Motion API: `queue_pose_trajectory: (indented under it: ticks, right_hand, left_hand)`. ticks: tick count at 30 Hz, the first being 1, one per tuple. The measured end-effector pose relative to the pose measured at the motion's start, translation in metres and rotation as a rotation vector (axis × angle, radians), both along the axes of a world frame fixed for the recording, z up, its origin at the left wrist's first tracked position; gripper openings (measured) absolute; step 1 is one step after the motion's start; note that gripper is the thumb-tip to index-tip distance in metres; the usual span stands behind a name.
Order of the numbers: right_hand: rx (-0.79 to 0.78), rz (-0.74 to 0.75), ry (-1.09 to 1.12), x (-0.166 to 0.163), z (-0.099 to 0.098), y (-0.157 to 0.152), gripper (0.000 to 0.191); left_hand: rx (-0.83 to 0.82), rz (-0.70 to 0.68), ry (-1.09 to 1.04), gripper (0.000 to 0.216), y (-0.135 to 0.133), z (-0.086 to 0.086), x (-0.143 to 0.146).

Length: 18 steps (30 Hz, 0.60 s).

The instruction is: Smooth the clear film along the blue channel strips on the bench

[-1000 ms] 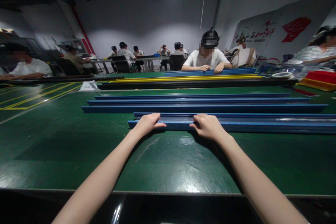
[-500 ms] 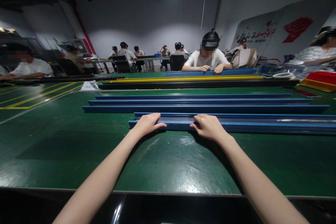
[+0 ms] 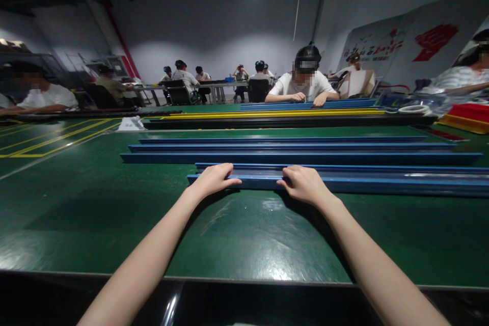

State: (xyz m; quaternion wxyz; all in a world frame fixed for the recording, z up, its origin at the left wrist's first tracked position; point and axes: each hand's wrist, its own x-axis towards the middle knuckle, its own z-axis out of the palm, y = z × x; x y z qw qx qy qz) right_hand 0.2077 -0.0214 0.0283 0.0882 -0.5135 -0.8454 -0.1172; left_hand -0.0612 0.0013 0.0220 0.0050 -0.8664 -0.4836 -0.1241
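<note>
The person's left hand (image 3: 216,178) and right hand (image 3: 305,183) are both clamped on the nearest blue channel (image 3: 362,185), thumbs along its near wall and fingers curled over into it, a spaced grip that probably keeps it steady. It lies lengthwise on the green surface (image 3: 248,234). Beyond, three blue channels (image 3: 301,158) run roughly parallel, apparently kept apart for easy pickup. The white stand's (image 3: 130,124) marking is too small to read; the wall banner's (image 3: 412,30) red-and-dark lettering is illegible.

Green tabletop (image 3: 244,239) open nearside — blue rails (image 3: 301,158) obstruct beyond.
</note>
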Motion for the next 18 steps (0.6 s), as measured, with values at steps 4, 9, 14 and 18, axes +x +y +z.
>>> queue_pose_trajectory:
  ticks: [4, 9, 14, 18]
  right_hand:
    - [0.012, 0.008, 0.005, 0.001, -0.001, 0.001, 0.026]
    - [0.010, 0.002, 0.002, 0.002, -0.002, 0.002, 0.027]
    - [-0.008, -0.007, 0.000, 0.001, -0.001, 0.001, 0.027]
    - [-0.014, -0.009, -0.011, 0.000, 0.000, 0.000, 0.026]
  left_hand:
    - [-0.014, -0.009, -0.012, 0.035, 0.000, 0.001, -0.002]
    - [-0.078, 0.005, -0.048, 0.032, -0.001, 0.008, -0.008]
    - [-0.150, 0.013, -0.066, 0.031, 0.000, 0.015, -0.016]
    - [-0.170, 0.015, -0.082, 0.031, 0.002, 0.013, -0.019]
